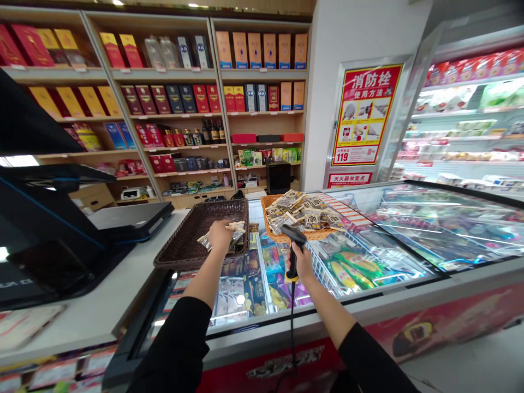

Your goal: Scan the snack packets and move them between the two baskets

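Observation:
My left hand (220, 234) reaches into the dark brown wicker basket (180, 233) and is closed on a small clear snack packet (237, 234). More packets lie under it, partly hidden by the hand. In my right hand (303, 263) is a black and yellow barcode scanner (292, 256), held upright by its handle with the head over the near rim of the orange wicker basket (268, 218). That basket holds a heap of small snack packets (313, 218) with cream and black labels. A black cord (292, 322) hangs down from the scanner.
Both baskets stand on the glass top of a chest freezer (368, 262) filled with packaged food. At the left, a counter (118, 295) carries a checkout machine (45, 240). Shelves of boxed bottles (176, 98) line the back, and a lit chiller (470, 120) stands right.

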